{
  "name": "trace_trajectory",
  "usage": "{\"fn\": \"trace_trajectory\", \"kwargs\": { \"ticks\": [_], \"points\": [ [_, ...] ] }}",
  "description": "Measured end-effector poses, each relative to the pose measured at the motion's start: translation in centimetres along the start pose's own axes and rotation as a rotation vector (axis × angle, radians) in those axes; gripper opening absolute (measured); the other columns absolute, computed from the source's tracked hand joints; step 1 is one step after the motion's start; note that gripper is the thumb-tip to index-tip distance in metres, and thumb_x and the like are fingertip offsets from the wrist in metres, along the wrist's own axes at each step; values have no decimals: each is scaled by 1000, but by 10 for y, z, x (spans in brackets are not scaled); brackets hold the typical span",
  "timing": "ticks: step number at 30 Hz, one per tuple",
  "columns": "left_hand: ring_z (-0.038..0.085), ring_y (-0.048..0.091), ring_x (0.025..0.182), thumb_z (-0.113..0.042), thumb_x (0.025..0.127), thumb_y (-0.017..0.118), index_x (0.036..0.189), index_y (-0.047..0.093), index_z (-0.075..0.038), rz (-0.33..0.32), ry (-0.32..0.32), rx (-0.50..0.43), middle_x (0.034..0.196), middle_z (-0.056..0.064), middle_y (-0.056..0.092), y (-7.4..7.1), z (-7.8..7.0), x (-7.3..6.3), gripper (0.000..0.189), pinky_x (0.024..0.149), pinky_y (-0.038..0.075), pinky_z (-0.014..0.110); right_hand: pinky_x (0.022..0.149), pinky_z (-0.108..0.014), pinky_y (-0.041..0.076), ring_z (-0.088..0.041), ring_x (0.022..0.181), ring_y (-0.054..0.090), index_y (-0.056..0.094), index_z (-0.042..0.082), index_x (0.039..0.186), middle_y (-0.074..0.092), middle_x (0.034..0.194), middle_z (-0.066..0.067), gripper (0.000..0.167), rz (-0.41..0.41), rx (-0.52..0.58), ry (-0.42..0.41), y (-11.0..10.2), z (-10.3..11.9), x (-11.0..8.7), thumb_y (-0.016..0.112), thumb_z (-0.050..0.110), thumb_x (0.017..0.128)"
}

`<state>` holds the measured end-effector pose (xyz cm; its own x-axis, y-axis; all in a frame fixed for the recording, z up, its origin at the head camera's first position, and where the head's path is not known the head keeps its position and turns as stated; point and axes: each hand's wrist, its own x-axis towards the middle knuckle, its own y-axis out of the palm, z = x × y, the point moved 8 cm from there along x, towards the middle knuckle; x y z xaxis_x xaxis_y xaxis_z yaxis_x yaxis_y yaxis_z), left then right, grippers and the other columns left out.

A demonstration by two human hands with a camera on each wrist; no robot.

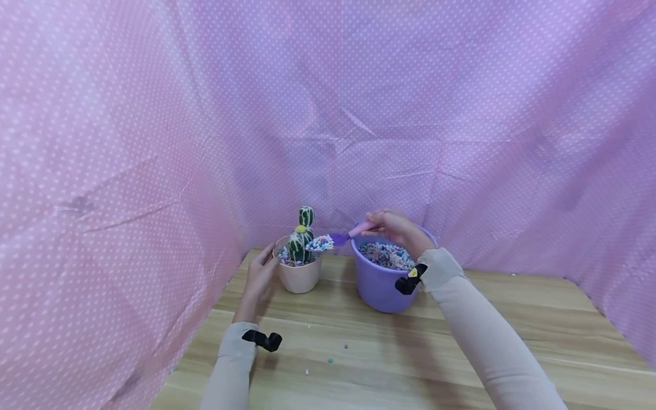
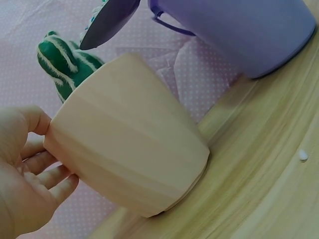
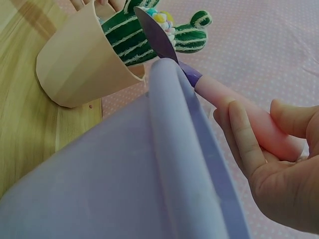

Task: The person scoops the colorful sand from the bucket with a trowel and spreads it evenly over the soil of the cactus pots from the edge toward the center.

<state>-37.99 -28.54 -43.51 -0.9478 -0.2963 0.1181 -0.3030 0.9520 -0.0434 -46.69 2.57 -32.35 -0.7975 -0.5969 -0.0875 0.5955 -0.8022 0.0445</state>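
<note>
My right hand (image 1: 392, 225) grips the pink handle of a small garden trowel (image 3: 239, 107), its palm above the purple bucket (image 1: 384, 290). Multicoloured beads (image 1: 322, 243) are heaped on the trowel's purple blade, which sits level beside the cactus, over the plant pot's right side. A green toy cactus (image 1: 300, 245) with white stripes and a yellow spot stands upright in the pale pink plant pot (image 1: 299, 280), more beads around its base. At the pot's left side, my left hand (image 2: 25, 174) holds it near the rim with bent fingers. More beads fill the bucket.
A few loose beads (image 1: 330, 360) lie on the wooden table (image 1: 297, 319) in front of the pot and bucket. Pink dotted cloth (image 1: 384, 114) hangs behind and on both sides. One bucket handle (image 2: 172, 25) shows at the bucket's rim.
</note>
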Motion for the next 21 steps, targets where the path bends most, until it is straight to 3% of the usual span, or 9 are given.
{"fn": "trace_trajectory", "kwargs": {
  "ticks": [6,13,21],
  "points": [
    [32,38,149,-10,102,52,155,40,-3,47,15,86,160,21,40,-3,3,6,55,125,34,43,90,-31,62,-25,94,75,62,-9,109,74,107,-26,27,10,-33,2,3,-3,3,44,12,108],
    [33,35,151,-11,104,50,157,36,-2,125,3,53,163,20,36,-3,3,9,55,125,32,46,90,-33,62,-26,95,75,64,-7,106,74,105,-25,27,11,-34,-1,3,-3,6,43,11,108],
    [30,35,151,-12,104,51,157,37,-5,144,-2,57,163,17,36,-4,5,12,55,124,34,44,100,-38,59,-27,97,75,68,-5,104,73,109,-27,32,43,-75,6,8,-3,8,42,13,109]
  ]
}}
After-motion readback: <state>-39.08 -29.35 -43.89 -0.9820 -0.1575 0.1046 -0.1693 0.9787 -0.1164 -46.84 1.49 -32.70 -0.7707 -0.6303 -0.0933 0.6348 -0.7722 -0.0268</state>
